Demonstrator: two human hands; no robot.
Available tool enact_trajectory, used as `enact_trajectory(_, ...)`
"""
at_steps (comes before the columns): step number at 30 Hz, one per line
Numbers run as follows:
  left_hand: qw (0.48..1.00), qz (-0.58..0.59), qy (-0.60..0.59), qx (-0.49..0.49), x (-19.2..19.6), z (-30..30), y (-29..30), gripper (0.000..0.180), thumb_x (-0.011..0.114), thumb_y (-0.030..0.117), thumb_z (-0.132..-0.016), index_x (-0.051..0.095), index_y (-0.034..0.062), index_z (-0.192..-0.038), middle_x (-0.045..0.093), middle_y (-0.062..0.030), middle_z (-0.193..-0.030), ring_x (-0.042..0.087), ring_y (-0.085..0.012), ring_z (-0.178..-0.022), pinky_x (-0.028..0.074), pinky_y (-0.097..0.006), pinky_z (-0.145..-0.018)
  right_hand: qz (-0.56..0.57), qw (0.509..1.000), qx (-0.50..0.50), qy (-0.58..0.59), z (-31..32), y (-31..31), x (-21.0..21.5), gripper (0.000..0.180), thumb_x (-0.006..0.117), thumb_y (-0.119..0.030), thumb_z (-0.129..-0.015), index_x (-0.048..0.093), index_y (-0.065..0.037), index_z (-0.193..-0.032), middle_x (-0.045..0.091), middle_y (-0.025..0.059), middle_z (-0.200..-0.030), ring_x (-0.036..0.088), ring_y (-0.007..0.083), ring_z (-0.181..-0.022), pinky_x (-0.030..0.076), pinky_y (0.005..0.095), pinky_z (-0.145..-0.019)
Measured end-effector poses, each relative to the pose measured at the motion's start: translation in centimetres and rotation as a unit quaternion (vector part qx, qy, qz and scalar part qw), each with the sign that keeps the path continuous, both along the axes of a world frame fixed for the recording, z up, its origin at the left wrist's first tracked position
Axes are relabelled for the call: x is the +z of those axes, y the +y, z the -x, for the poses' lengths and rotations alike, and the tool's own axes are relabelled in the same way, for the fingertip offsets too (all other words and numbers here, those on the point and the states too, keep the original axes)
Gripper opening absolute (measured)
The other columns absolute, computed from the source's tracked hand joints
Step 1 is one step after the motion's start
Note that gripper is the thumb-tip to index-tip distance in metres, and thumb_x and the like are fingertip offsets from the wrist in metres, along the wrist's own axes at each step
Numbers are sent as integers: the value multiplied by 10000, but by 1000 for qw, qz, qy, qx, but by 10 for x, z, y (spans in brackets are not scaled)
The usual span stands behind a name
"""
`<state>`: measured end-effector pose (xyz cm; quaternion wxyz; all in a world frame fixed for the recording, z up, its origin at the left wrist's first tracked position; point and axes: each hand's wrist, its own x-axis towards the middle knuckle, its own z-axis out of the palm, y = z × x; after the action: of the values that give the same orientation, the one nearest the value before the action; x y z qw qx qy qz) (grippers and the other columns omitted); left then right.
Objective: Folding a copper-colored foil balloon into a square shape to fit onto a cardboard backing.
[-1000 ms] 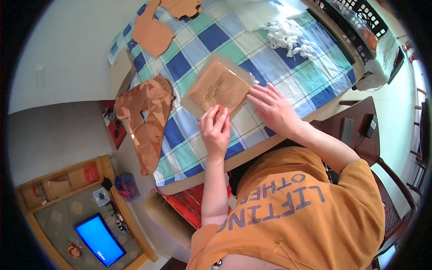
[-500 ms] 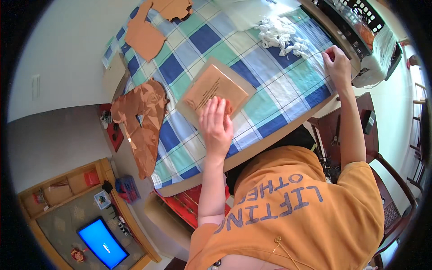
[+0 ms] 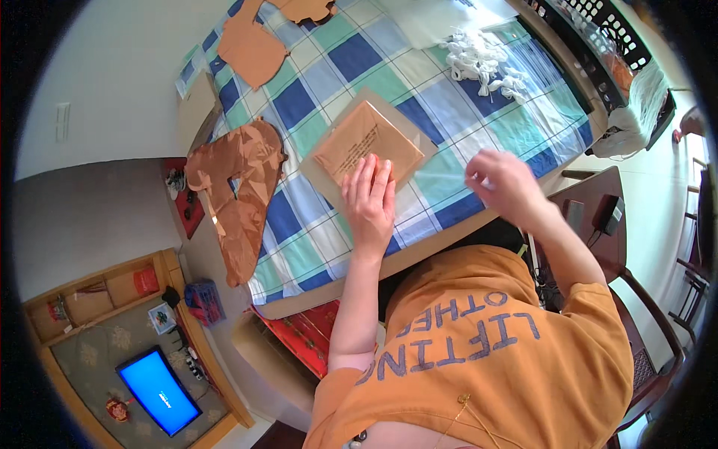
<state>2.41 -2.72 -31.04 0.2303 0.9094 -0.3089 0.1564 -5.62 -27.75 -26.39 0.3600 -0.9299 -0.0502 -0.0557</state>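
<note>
My left hand [image 3: 369, 206] lies on a flat copper-coloured packet [image 3: 360, 138] with dark print, fingers stretched out over its near edge. A bit of orange-red shows by those fingers; what it is I cannot make out. Beneath the packet lies a larger translucent sheet or bag [image 3: 318, 173], sticking out around it. To the right, my right hand [image 3: 502, 183] is closed above the near edge of the checked bedding, partly blurred. A thin whitish streak [image 3: 441, 176] runs from its fingertips toward the packet; its kind is unclear.
Flat copper foil [image 3: 239, 191], shaped with a hole, hangs over the left edge. Matte copper pieces [image 3: 250, 52] lie farther back. White string bundles [image 3: 479, 63] are at the far right, near a black crate [image 3: 617, 34]. A wooden chair [image 3: 651, 322] stands at right.
My right hand has moved left and nearer to me, from the bed's right edge toward the packet. My left hand stays on the packet. The whole view has shifted slightly.
</note>
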Motion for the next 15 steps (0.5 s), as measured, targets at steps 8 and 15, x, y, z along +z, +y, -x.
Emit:
enact_trajectory(8, 1000, -3, 17, 2, -5, 1, 5, 362, 667, 177, -904, 644, 148, -1264, 596, -84, -1324, 524, -266, -1271, 347, -489, -1087, 16, 991, -133, 20, -2, 10, -21, 79, 636, -118, -860, 601, -48, -869, 607, 118, -838, 627, 315, -788, 510, 400, -704)
enact_trajectory(15, 1000, -3, 10, -4, -3, 0, 3, 360, 666, 189, -903, 647, 149, -1260, 597, -84, -1322, 526, -267, -1270, 340, -496, -1091, 54, 986, -140, -69, -39, 45, -37, 155, 696, -184, -840, 595, -67, -849, 617, 111, -851, 608, 309, -787, 484, 409, -705)
